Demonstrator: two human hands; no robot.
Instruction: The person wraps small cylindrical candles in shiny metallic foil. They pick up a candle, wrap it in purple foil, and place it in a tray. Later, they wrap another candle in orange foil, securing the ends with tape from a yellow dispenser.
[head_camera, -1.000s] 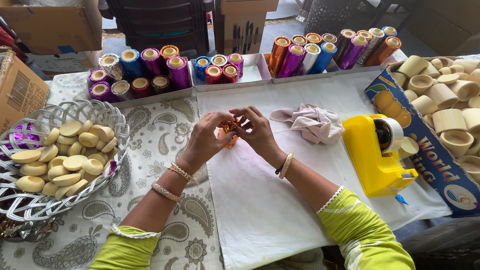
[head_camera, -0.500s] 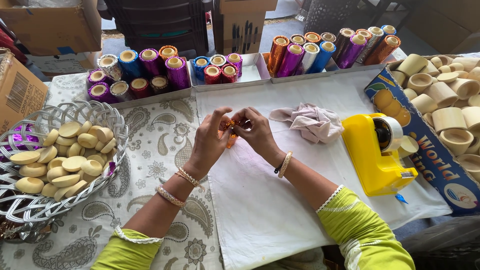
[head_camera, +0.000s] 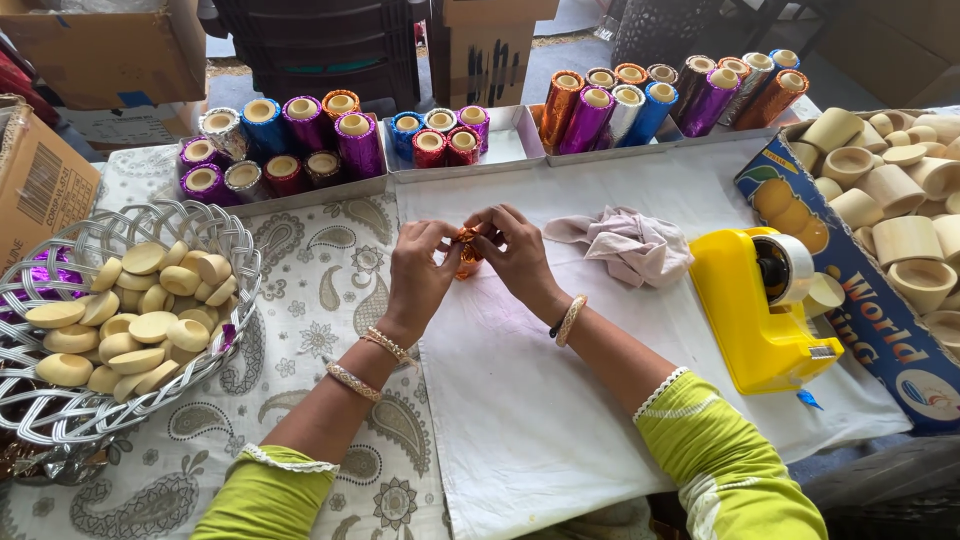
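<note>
1. A white sheet (head_camera: 560, 400) covers the middle of the table, laid over a paisley cloth (head_camera: 310, 300) on the left.
2. A woven silver basket (head_camera: 60, 400) at the left holds pale wooden cups (head_camera: 150, 325).
3. A printed cardboard box (head_camera: 880, 330) at the right edge holds more wooden cups (head_camera: 905, 240).
4. Three shallow trays (head_camera: 505, 150) along the far side carry rolls of shiny coloured foil (head_camera: 585, 115).
5. A yellow tape dispenser (head_camera: 760, 310) stands right of centre.
6. A crumpled pinkish rag (head_camera: 625, 245) lies just left of it.
7. The left hand (head_camera: 420, 275) pinches a small orange foil-wrapped piece (head_camera: 466, 250), fingers closed narrowly on its left side.
8. The right hand (head_camera: 515, 250) grips the same piece from the right, fingertips meeting over it, above the sheet's far part.
</note>
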